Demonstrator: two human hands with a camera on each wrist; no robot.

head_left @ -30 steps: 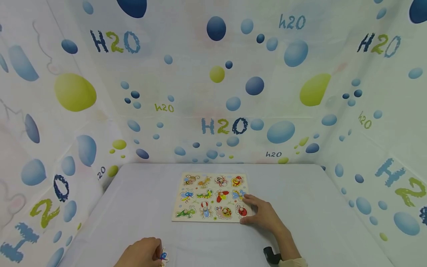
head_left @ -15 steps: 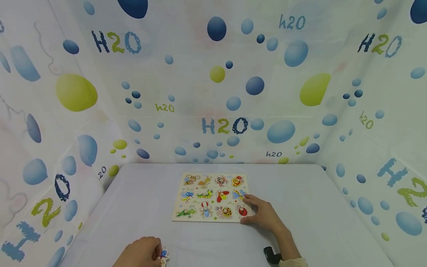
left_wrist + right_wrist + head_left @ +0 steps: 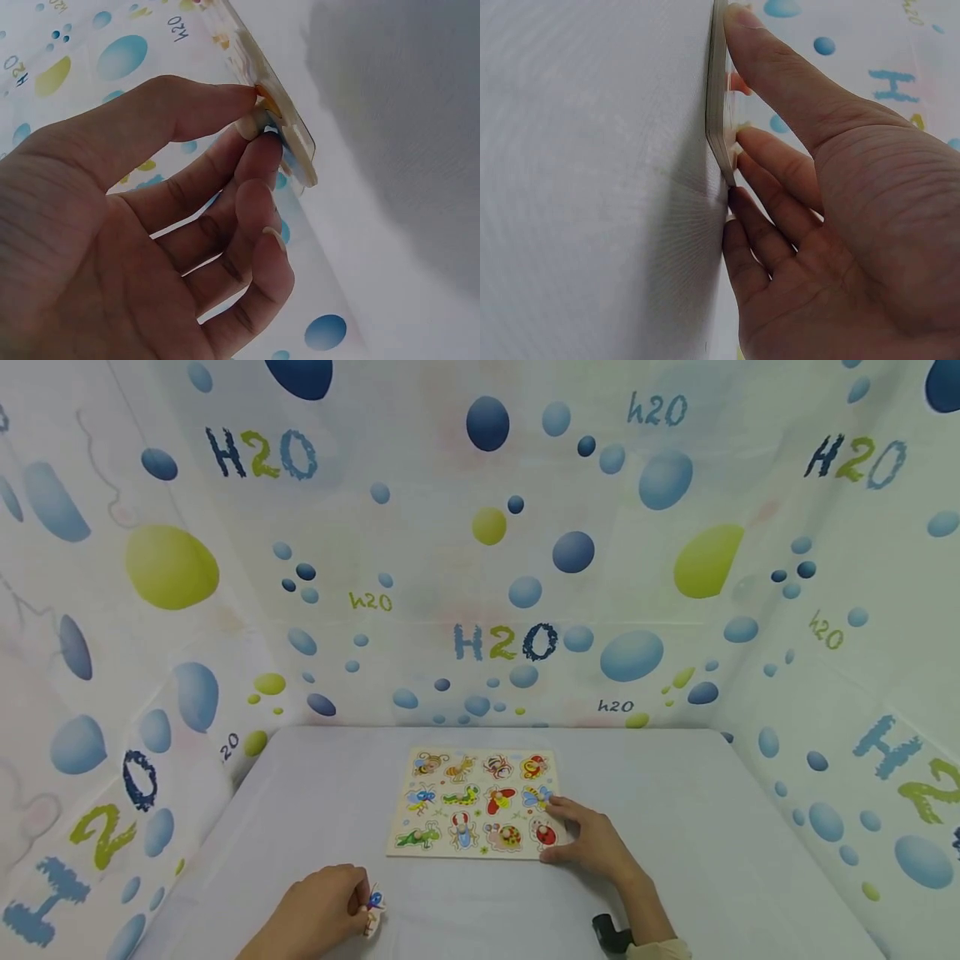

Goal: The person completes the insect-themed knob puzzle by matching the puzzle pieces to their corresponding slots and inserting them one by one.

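Observation:
Near the front of the white table, my left hand [image 3: 318, 910] pinches a blue-and-white insect-shaped puzzle piece [image 3: 375, 906]. In the left wrist view, thumb and fingertips hold the small wooden knob [image 3: 250, 125] on the piece's [image 3: 300, 146] face, and the piece stands tilted. A cream puzzle board [image 3: 442, 856] with rows of colourful insects lies flat farther back. My right hand [image 3: 596, 843] rests at its right side, thumb at the near corner and fingers along the edge. In the right wrist view those fingers are only slightly bent against the board's edge [image 3: 717, 112].
A black curved object [image 3: 611, 935] sits beside my right wrist. The white tabletop [image 3: 652, 777] is enclosed by white sheets [image 3: 420, 543] printed with blue and green drops and H2O lettering.
My left hand has moved slightly forward, toward the board, with the puzzle piece, which now shows more fully. The right hand and the board have stayed in place.

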